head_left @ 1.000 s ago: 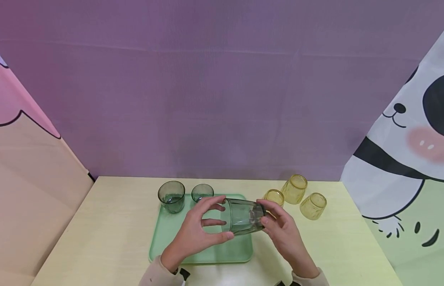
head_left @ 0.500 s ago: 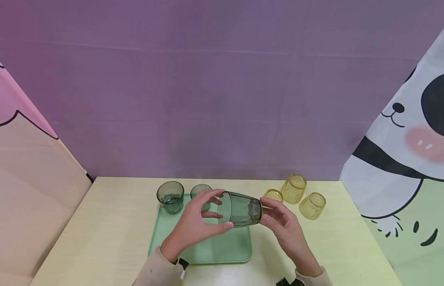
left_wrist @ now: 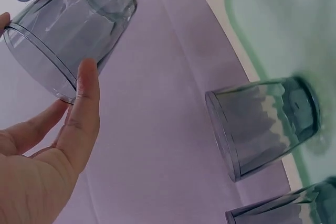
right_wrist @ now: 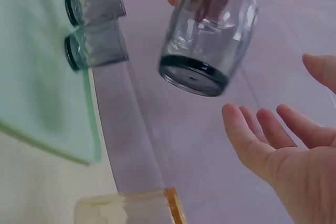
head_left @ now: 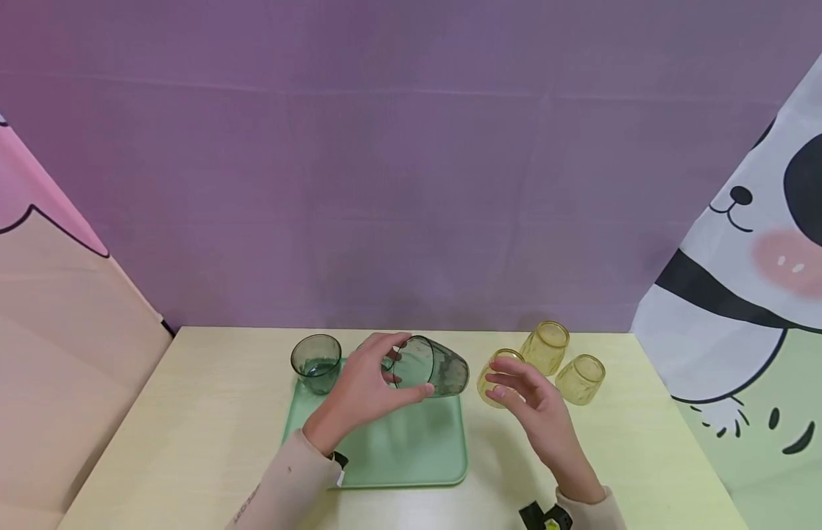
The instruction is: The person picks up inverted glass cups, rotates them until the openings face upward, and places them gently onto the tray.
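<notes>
A greyish-green glass tumbler (head_left: 444, 368) is held above the tray, lying on its side with its rim toward the left. My left hand (head_left: 367, 386) grips it round the rim end, thumb below and fingers at the far side, as the left wrist view shows with the tumbler (left_wrist: 79, 30). Apart from its base, my right hand (head_left: 539, 412) hovers with fingers relaxed and holds nothing; the right wrist view shows a gap between those fingers (right_wrist: 236, 129) and the base. Behind the right fingers stands an amber glass (head_left: 490, 383) on the table.
The light green tray (head_left: 411, 456) lies on the pale table (head_left: 185, 442). A green tumbler (head_left: 316, 364) stands at its back left corner; another tumbler (right_wrist: 97, 45) stands beside that one, mostly behind my left hand in the head view. Two more amber glasses (head_left: 545, 350) stand upside down at back right.
My right hand has let go of the tumbler's base and drawn back to the right. My left hand has carried the tumbler up and slightly left, toward the tray's back.
</notes>
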Demonstrator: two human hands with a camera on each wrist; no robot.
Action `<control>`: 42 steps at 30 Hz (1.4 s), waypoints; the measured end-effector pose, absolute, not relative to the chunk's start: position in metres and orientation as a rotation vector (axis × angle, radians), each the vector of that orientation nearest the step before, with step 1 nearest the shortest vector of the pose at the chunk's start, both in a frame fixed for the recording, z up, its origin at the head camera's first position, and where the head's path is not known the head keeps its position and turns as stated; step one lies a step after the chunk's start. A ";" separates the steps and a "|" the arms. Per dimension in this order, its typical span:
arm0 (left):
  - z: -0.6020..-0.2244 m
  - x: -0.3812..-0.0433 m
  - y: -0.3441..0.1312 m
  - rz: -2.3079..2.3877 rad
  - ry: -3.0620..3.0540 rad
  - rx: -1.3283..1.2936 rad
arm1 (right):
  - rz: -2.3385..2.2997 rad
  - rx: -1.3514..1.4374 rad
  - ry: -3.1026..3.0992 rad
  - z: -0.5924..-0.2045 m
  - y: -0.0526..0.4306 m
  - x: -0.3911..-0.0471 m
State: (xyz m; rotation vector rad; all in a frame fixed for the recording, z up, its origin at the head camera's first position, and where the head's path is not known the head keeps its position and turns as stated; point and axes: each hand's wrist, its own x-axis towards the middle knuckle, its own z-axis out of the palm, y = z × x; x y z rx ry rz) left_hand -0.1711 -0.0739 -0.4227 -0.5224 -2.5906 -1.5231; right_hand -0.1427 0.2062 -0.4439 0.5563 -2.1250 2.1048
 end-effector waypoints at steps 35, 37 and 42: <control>-0.434 -0.208 -0.056 -0.912 -2.881 -0.590 | 0.906 0.551 -2.424 -0.471 0.234 -0.187; -0.436 -0.210 -0.054 -0.888 -2.885 -0.592 | 0.871 0.565 -2.428 -0.474 0.236 -0.190; -0.440 -0.215 -0.049 -0.858 -2.886 -0.585 | 0.804 0.574 -2.452 -0.477 0.238 -0.195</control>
